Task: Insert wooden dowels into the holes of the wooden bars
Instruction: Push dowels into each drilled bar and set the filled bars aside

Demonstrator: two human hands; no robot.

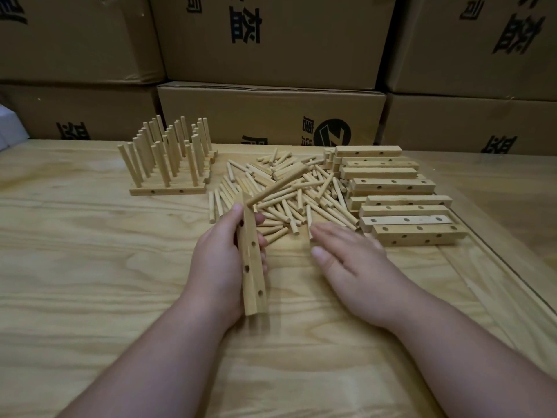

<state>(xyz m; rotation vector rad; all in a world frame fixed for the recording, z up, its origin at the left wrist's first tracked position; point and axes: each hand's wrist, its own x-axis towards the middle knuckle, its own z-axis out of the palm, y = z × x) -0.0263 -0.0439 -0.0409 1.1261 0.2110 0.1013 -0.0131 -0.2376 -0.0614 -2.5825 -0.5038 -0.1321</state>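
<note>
Two bare forearms, left hand (218,260) and right hand (352,267) without sleeves, gloves, rings or watch.

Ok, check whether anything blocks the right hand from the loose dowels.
Nothing visible does. The right hand is flat and empty, its fingertips at the near edge of the loose dowels. The left hand holds the bar off to the side, clear of that path.

Back left: finished bars (168,164) on table (75,267)
Centre: loose dowels (289,194)
Right: stacked bars (394,188)
Front: held bar (251,260), before the dowels
Behind: cartons (271,113)
</note>
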